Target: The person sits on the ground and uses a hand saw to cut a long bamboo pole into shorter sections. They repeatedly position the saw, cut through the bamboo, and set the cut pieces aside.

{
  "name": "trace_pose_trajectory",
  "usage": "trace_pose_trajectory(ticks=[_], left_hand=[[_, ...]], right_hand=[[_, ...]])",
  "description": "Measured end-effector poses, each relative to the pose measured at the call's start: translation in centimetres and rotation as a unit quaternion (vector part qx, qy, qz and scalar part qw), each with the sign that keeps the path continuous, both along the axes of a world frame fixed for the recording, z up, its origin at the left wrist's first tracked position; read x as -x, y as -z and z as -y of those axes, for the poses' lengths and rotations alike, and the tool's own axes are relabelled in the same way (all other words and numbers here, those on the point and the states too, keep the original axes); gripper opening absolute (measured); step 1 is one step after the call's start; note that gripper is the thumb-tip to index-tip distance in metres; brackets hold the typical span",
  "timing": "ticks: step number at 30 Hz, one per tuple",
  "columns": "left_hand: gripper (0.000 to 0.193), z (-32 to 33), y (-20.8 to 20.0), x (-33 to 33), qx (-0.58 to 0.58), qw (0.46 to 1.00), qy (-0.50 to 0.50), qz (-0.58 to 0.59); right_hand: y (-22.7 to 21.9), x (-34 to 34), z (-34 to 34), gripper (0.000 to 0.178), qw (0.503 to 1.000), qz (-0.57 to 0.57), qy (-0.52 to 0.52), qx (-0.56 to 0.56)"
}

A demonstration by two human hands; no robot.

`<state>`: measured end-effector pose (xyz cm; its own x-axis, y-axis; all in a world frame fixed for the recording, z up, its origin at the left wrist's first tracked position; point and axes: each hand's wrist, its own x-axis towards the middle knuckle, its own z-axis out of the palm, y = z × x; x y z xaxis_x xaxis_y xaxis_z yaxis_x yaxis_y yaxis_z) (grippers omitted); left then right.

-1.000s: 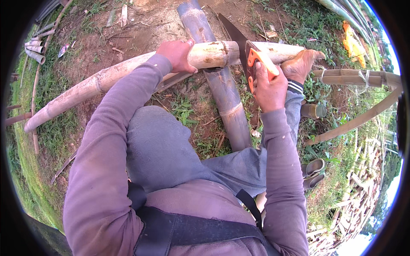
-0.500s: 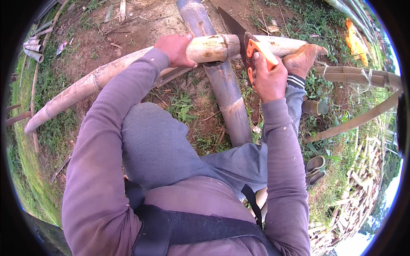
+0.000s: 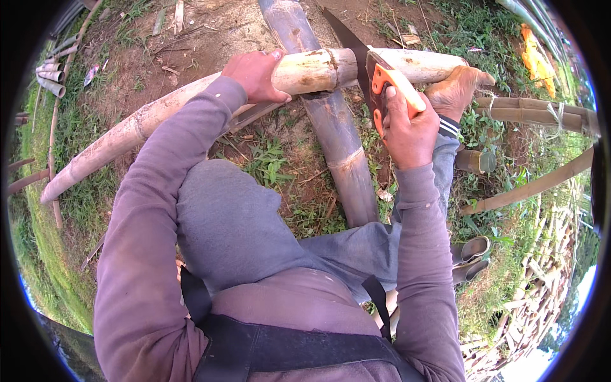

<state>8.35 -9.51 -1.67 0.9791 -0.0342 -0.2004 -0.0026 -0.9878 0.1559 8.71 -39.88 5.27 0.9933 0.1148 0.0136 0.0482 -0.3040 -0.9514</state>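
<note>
A pale bamboo pole [image 3: 305,70] lies crosswise over a thicker, darker bamboo pole [image 3: 347,156] on the ground. My left hand [image 3: 254,77] is closed over the top of the pale pole, left of where the two cross. In my right hand [image 3: 410,134] is the orange handle of a hand saw [image 3: 396,86]. Its dark blade rests against the pale pole, just right of a joint, with the tip pointing away to the upper left. The blade's cutting edge at the bamboo is hard to make out. My bare foot [image 3: 455,89] presses on the pole's right end.
Tied bamboo poles [image 3: 531,114] and a curved one [image 3: 534,181] lie at right. A yellow-orange plastic piece [image 3: 536,60] lies beyond them. Dark boots [image 3: 471,250] stand near a large pile of bamboo scraps [image 3: 541,286]. Cut bamboo tubes [image 3: 51,76] are at far left.
My right hand and the saw have moved slightly toward me and to the right. My left hand keeps its hold on the pale pole, and the whole view has shifted a little.
</note>
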Motion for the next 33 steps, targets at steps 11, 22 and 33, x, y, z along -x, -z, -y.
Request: trace_pose_trajectory(ticks=[11, 22, 33], left_hand=[[0.094, 0.9, -0.3, 0.1, -0.008, 0.999, 0.011, -0.038], [0.097, -0.2, -0.5, 0.1, 0.031, 0.998, -0.005, -0.050], [0.093, -0.6, -0.4, 0.4, 0.009, 0.999, -0.021, -0.036]], right_hand=[[1.4, 6.6, 6.0, 0.017, 0.999, 0.004, 0.037, 0.019], [3.8, 2.1, 1.8, 0.018, 0.999, 0.018, 0.020, -0.044], [4.4, 11.6, 9.5, 0.038, 0.995, -0.003, 0.002, -0.098]])
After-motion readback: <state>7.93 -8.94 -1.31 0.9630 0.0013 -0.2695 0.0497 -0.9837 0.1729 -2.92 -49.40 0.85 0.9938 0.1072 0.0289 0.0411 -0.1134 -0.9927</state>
